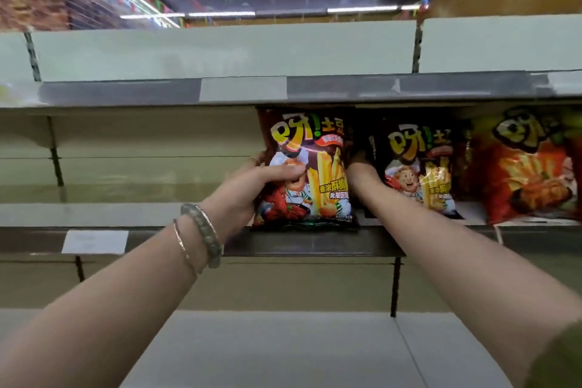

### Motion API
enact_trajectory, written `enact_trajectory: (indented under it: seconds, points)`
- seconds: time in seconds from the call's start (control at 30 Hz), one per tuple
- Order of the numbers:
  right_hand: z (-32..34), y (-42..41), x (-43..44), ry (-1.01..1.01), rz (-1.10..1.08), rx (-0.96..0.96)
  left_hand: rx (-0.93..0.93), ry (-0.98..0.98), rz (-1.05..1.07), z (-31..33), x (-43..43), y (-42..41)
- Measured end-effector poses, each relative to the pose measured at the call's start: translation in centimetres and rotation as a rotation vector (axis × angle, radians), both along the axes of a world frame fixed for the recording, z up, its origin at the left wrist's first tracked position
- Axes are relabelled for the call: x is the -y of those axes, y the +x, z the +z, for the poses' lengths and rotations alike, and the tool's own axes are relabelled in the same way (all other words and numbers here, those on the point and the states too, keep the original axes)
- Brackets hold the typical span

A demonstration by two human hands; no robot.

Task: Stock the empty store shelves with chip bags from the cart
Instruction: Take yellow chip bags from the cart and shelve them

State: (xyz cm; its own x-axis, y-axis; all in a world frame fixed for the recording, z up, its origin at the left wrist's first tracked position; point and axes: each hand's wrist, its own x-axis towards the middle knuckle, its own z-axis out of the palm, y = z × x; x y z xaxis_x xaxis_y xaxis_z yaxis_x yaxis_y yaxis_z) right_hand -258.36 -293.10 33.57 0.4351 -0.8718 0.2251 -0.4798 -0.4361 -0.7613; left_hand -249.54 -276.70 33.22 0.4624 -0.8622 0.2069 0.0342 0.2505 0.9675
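On the middle shelf the stocking has only begun. Two bags already stand at its right part: a dark chip bag and, just beside it, a red chip bag. The left hand grips a third dark bag by its left edge and sets it upright near the front edge. The right hand reaches between the two dark bags; I cannot tell if its fingers are closed. Much remains, I judge: the shelf's left part, the top shelf and the lower shelf are bare. No cart is visible.
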Motion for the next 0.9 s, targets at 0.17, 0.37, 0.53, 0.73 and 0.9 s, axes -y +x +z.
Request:
enact_trajectory:
  seconds: [0.17,0.37,0.53,0.73,0.9]
  points:
    - [0.9,-0.8,0.2,0.052,-0.020,0.346,0.040,-0.034,0.042,-1.2,3.6,1.7]
    - [0.7,-4.0,-2.9,-0.383,0.117,0.202,0.067,0.100,-0.096,-1.7,6.1,1.5]
    - [-0.4,-3.8,-1.9,-0.394,0.106,0.109,0.140,0.102,-0.048,-1.7,7.3,1.0]
    - [-0.8,-3.9,-1.7,-0.334,0.138,0.160,0.127,0.115,-0.016,-1.6,6.8,-0.1]
    - [-0.6,-5.2,-3.1,-0.396,0.154,0.205,0.245,0.089,0.183,-1.6,4.6,-2.2]
